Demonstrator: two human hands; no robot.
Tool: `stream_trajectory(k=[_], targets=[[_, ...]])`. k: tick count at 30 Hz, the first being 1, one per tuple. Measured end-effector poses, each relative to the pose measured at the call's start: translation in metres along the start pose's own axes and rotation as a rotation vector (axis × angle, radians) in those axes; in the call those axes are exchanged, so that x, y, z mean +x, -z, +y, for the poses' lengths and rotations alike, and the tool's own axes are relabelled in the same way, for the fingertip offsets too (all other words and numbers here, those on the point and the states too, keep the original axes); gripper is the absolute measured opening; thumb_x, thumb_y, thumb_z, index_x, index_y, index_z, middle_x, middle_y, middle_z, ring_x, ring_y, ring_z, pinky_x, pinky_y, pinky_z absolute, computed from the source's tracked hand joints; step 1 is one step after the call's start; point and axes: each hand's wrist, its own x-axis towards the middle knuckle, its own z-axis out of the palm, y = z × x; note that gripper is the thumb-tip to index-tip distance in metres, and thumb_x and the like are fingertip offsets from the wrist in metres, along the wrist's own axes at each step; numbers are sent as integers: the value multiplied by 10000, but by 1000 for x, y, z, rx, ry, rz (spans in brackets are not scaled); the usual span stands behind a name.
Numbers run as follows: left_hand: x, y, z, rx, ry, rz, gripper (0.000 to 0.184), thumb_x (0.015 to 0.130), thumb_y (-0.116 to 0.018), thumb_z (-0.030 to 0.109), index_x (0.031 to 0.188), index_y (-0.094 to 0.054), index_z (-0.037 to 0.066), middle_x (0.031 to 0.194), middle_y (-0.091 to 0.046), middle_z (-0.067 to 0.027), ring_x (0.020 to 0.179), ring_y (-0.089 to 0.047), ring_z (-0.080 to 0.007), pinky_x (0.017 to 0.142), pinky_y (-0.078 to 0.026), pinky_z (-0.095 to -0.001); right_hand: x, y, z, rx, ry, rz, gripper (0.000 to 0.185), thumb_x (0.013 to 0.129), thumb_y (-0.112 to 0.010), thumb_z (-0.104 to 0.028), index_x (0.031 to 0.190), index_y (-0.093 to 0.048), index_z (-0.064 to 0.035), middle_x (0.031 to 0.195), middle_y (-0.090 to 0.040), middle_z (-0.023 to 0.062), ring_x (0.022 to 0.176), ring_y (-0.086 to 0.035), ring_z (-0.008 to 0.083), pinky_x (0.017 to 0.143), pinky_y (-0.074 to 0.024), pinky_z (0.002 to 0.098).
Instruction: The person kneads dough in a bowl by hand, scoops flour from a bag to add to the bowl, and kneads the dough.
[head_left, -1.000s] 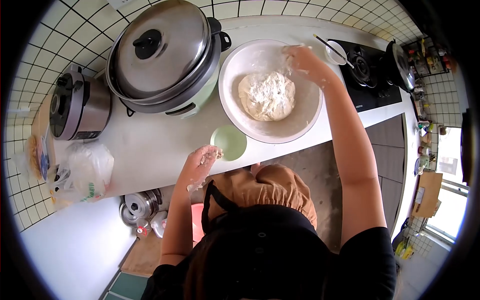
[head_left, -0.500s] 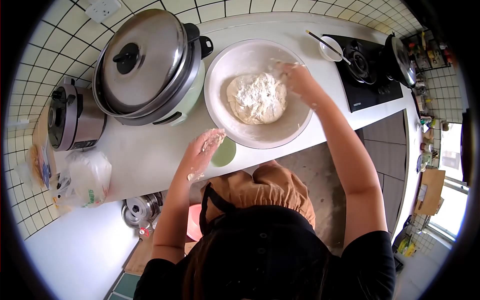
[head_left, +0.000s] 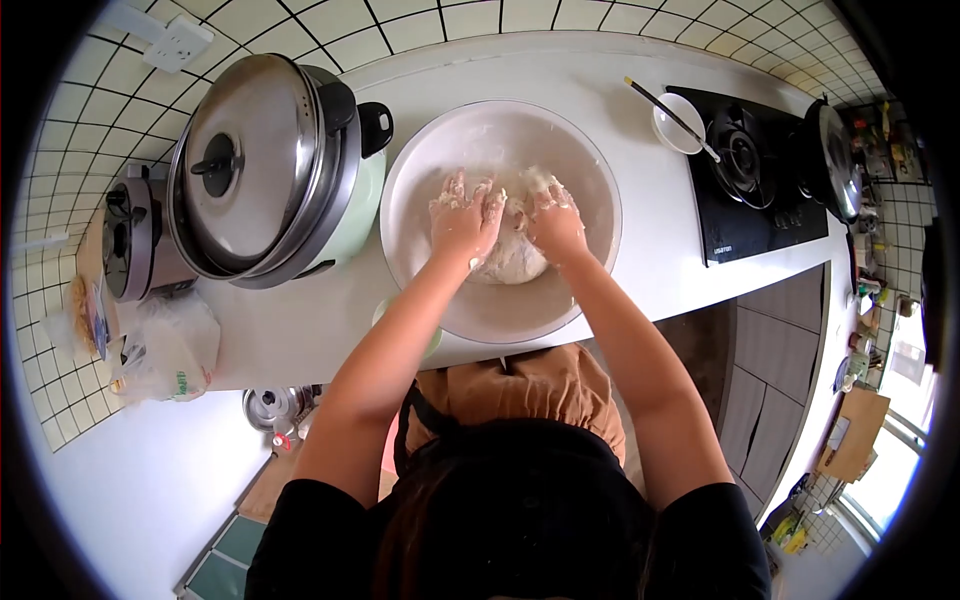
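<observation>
A lump of pale dough lies in a wide white bowl on the counter. My left hand rests on the left side of the dough, its fingers spread and coated with sticky bits. On the right side, my right hand also touches the dough, fingers apart and floury. Between and under the hands, part of the dough is hidden. A green round dish shows partly behind my left forearm, near the counter's front edge.
A large lidded steamer pot stands left of the bowl, with a pressure cooker and a plastic bag further left. To the right are a small white bowl with a brush-like stick and a black gas stove.
My left hand has moved from beside the bowl into it. My right hand has come down onto the dough. The view has shifted, and my left forearm now partly covers the green dish.
</observation>
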Motion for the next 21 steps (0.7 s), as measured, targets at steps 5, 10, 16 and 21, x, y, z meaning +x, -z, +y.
stream_trajectory(k=[5, 10, 16, 21], targets=[[17, -37, -13, 97, -124, 307, 332, 799, -534, 219, 1118, -559, 127, 1128, -542, -102, 1092, -468, -303, 908, -328, -492, 18, -38, -9, -77, 114, 192, 412, 839, -472, -292, 1210, -524, -119, 1243, -506, 161, 1210, -413, 330, 1026, -271, 472], [46, -35, -22, 127, -12, 214, 287, 803, -532, 243, 1055, -584, 115, 1101, -557, -86, 1063, -476, -295, 881, -323, -476, 46, -49, -6, -159, 52, 224, 308, 771, -539, -268, 1023, -618, -108, 1121, -570, 152, 1073, -500, 353, 939, -354, 483], [68, -42, -23, 164, 39, 230, 255, 828, -508, 282, 994, -598, 111, 1060, -567, -72, 1003, -479, -276, 820, -325, -455, 80, -47, 1, -57, 34, 218, 285, 714, -598, -270, 961, -634, -131, 993, -598, 114, 956, -541, 321, 863, -403, 465], [70, -46, -21, 146, 87, 220, 308, 858, -479, 320, 1059, -584, 111, 1089, -566, -72, 1020, -471, -281, 872, -301, -457, 79, -53, 8, -121, 37, 237, 303, 725, -599, -277, 999, -627, -152, 1017, -603, 92, 977, -548, 301, 858, -418, 455]])
